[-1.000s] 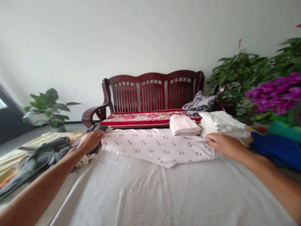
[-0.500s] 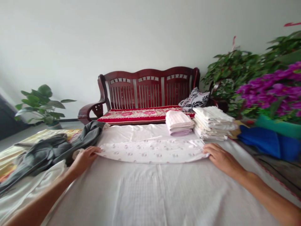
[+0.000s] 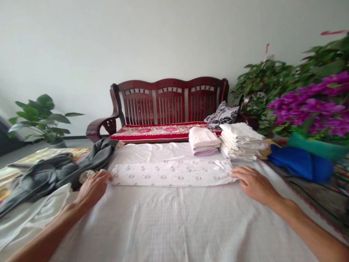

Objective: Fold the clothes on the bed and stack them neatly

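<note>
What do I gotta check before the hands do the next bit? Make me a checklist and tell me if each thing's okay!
1. Patterned cloth laid out in a long strip: ok.
2. Left hand at the strip's left end, right hand at its right end: ok.
3. Both hands gripping tightly: cannot tell, the fingertips are too unclear.
4. Pink stack standing without toppling: ok.
5. White stack with neat, even edges: not ok, the layers stick out unevenly.
6. Grey clothes neatly folded: not ok, they're in a rumpled heap.
</note>
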A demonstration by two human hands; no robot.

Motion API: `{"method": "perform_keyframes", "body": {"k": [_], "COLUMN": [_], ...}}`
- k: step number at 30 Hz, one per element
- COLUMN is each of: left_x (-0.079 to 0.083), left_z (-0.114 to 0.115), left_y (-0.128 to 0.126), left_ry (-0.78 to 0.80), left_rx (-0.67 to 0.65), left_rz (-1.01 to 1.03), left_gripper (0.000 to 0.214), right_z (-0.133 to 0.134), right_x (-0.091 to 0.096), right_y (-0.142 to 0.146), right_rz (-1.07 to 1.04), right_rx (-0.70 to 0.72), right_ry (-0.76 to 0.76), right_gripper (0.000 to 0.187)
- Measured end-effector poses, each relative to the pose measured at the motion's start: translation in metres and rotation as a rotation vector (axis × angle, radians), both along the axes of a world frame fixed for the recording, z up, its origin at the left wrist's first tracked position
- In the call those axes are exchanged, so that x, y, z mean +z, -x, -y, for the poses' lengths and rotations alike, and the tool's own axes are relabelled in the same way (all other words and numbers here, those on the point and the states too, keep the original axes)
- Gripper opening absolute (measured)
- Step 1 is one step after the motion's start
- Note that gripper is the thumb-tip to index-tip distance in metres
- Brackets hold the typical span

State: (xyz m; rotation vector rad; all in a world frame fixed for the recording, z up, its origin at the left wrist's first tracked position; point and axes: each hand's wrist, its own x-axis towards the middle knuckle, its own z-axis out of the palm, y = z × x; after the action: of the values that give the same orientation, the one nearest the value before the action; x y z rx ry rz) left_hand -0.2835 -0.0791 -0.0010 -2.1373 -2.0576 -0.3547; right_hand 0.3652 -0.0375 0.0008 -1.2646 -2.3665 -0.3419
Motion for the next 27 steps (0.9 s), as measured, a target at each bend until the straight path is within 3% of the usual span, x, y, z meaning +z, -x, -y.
{"method": "perform_keyframes", "body": {"k": [4,7,11,14,18,21,24,27], "left_x": [0.015,0.022,0.017,0.002,-0.017,-0.016,0.0,0.02], "left_z": [-0.013,-0.035,-0.064,-0.074,-0.075,-0.079,-0.094,-0.114], "left_y": [-0.043,-0.105,-0.198,-0.24,-0.247,-0.242,-0.245,-0.256], "left_ry": [-0.082,-0.048,0.037,0.087,0.115,0.129,0.1,0.066], "left_rx": [-0.056,-0.209,-0.431,-0.565,-0.642,-0.606,-0.384,-0.173], "left_rz": [0.082,0.217,0.36,0.304,0.184,0.237,0.31,0.248], "left_gripper": [0.04,0.043,0.043,0.041,0.052,0.039,0.033,0.032], "right_z": [-0.006,-0.019,-0.04,-0.048,-0.051,-0.056,-0.062,-0.067], "right_x": [0.013,0.019,0.003,-0.019,-0.036,-0.031,-0.021,-0.018], "right_y": [0.029,0.073,0.128,0.139,0.12,0.109,0.112,0.121], "right_rz": [-0.061,-0.047,-0.014,0.04,0.047,0.009,-0.044,-0.095], "right_rx": [0.0,0.013,0.035,0.001,-0.032,-0.056,-0.069,-0.075], "right_ry": [-0.011,0.038,0.114,0.169,0.134,0.113,0.115,0.079], "right_gripper": [0.036,0.036,0.042,0.047,0.047,0.041,0.034,0.032]}}
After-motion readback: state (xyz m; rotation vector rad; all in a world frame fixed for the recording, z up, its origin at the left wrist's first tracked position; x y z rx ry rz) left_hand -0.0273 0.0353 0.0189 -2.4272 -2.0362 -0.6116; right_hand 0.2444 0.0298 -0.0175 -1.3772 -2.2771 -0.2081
